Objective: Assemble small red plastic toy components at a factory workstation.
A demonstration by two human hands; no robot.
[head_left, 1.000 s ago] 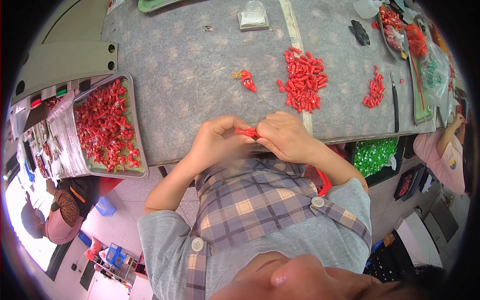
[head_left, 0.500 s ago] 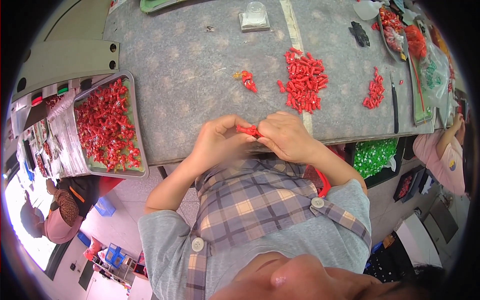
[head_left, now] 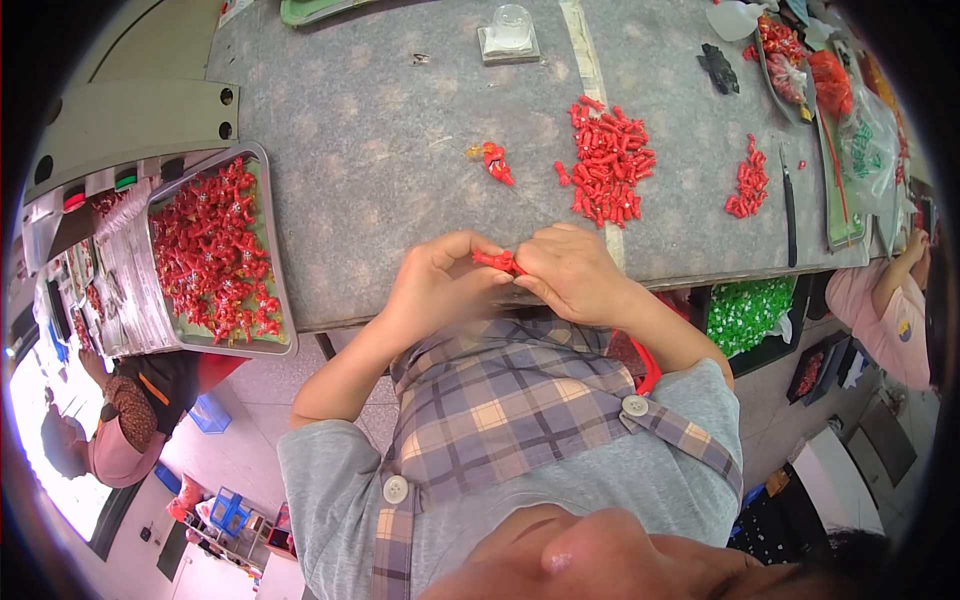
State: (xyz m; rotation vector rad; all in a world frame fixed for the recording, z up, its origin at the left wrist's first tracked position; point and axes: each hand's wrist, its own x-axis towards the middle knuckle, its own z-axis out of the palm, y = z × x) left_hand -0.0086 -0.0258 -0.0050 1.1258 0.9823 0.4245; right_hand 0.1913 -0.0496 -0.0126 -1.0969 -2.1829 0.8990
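Note:
Between my two hands, just over the table's near edge, is a small red plastic figure piece [head_left: 492, 260]. My left hand [head_left: 432, 280] pinches one end of it between thumb and fingers. The other end disappears into the closed fingers of my right hand [head_left: 572, 268], so its full shape is hidden. Beyond my hands lies a red figure [head_left: 495, 163] with a yellowish part at one end. To its right a heap of small red pieces [head_left: 612, 165] spreads over the grey tabletop [head_left: 390, 170].
A metal tray [head_left: 284, 300] of red figures stands at the left edge. Farther right lie a smaller red pile [head_left: 748, 180], a black-handled knife [head_left: 790, 215] and a green tray [head_left: 845, 235]. A clear container [head_left: 510, 35] sits at the back. Co-workers [head_left: 130, 430] are at both sides.
My hands and the red piece stay almost in the same place. At the far left, the co-worker's arm and head have shifted slightly.

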